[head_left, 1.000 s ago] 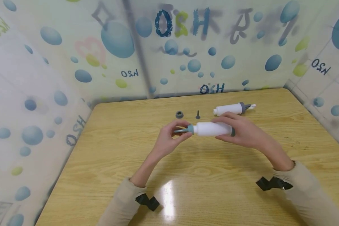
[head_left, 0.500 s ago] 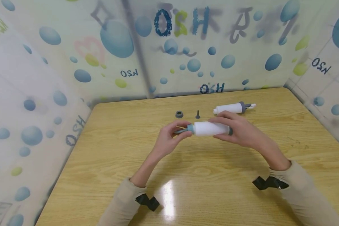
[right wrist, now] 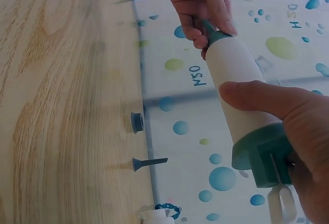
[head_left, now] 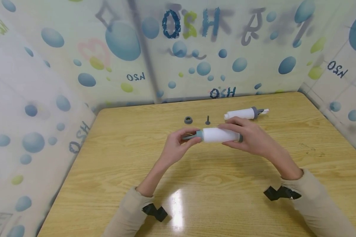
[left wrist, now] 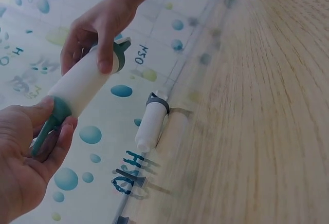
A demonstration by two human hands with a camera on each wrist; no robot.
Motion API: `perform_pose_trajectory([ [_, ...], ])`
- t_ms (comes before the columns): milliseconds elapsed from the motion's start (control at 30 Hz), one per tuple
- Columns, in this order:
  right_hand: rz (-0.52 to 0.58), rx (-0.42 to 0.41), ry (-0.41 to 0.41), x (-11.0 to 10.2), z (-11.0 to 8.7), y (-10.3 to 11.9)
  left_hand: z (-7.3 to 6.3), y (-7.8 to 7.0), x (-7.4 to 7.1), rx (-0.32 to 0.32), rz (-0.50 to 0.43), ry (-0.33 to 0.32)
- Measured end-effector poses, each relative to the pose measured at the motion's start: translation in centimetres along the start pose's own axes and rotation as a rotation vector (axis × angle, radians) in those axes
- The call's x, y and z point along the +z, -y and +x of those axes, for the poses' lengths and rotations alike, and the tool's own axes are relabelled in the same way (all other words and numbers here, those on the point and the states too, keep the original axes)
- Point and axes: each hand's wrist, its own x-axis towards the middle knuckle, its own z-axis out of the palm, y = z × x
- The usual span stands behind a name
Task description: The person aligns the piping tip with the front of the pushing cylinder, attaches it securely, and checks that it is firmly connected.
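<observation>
- Just changed: a sec ago white neck showed btwn the green nozzle (head_left: 199,135) and the white bottle (head_left: 216,135); now that gap's gone, nozzle base right up against the bottle's shoulder.
- Means: joint looks closed or v. nearly, my read. Can't tell from my cams if it's fully seated.
- L hand (head_left: 177,146): thumb + fingers pinch the nozzle near its base, narrow grip, spout running back toward palm.
- R hand (head_left: 255,138): thumb + fingers curled round the bottle's other end, next to a green collar (right wrist: 259,152) w/ white tab (right wrist: 281,206).
- Bottle's up off the table (head_left: 121,158), approx level, btwn both hands.
- Around: 2nd bottle (head_left: 240,114) on its side just past R hand; gray ring (head_left: 188,122) + small gray nozzle (head_left: 208,122), upright on its base, both beyond the held bottle.
- In the way: R fingers hide part of bottle + collar on head cam; 2nd bottle's closest to R knuckles. Bubble-print wall (head_left: 178,80) behind table.
</observation>
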Motion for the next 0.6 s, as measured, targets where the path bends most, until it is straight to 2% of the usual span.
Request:
perform_pose_trajectory([
  [100,0.006,0.007,0.001,0.05,-0.03,0.09,0.0,-0.06,-0.05,0.031,0.036,-0.01],
  [200,0.011,0.021,0.005,0.1,-0.08,0.11,-0.02,-0.12,-0.07,0.048,0.03,-0.012],
  [400,0.023,0.048,0.002,0.2,-0.26,0.15,-0.07,-0.02,-0.02,0.051,0.004,-0.041],
  [533,0.029,0.041,0.001,0.29,-0.29,0.11,-0.05,0.03,-0.03,0.064,-0.02,-0.055],
  [600,0.034,0.032,-0.003,0.29,-0.3,0.1,-0.04,0.07,-0.05,0.048,-0.029,-0.058],
])
